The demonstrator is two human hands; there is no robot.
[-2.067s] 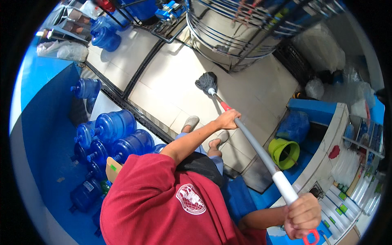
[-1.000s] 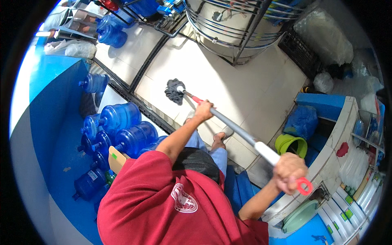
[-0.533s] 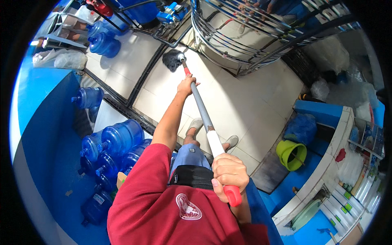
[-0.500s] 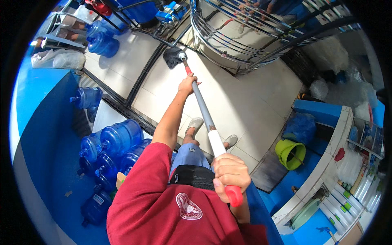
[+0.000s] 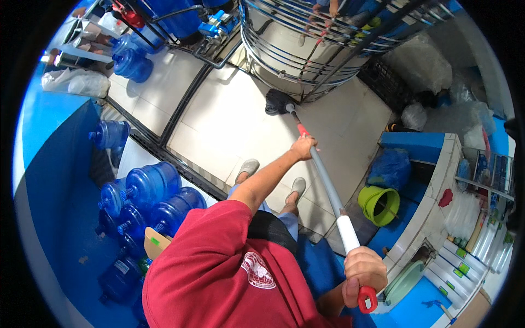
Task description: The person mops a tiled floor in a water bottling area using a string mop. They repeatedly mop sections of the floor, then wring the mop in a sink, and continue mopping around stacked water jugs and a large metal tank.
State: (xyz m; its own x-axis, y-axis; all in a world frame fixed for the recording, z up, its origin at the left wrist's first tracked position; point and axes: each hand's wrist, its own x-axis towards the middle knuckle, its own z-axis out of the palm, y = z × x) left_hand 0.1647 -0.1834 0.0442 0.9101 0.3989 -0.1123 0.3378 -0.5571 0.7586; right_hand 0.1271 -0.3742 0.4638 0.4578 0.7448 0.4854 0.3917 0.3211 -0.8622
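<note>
Both my hands are wrapped round a long mop [image 5: 326,181] with a grey and white pole and red fittings. Low on the pole, just above its red collar, my left hand [image 5: 304,147] is closed round the shaft. At the upper end my right hand [image 5: 365,269] grips the white section, beside the red loop at the tip. The dark mop head [image 5: 279,103] rests on the pale tiled floor [image 5: 219,126], close to the base of a round metal rack [image 5: 306,65]. My feet in grey shoes stand on the tiles behind it.
Several blue water jugs [image 5: 153,183] are piled on my left. A black floor-level frame [image 5: 180,106] crosses the tiles. To the right stand a green bucket [image 5: 378,205], a blue plastic bag [image 5: 389,168] and a tiled ledge [image 5: 421,218]. A black crate [image 5: 385,82] sits far right.
The mop head has moved right and nearer across the tiles, from beside the pipes to the metal rack's base. Both hands have swung right and down with the pole, still gripping it.
</note>
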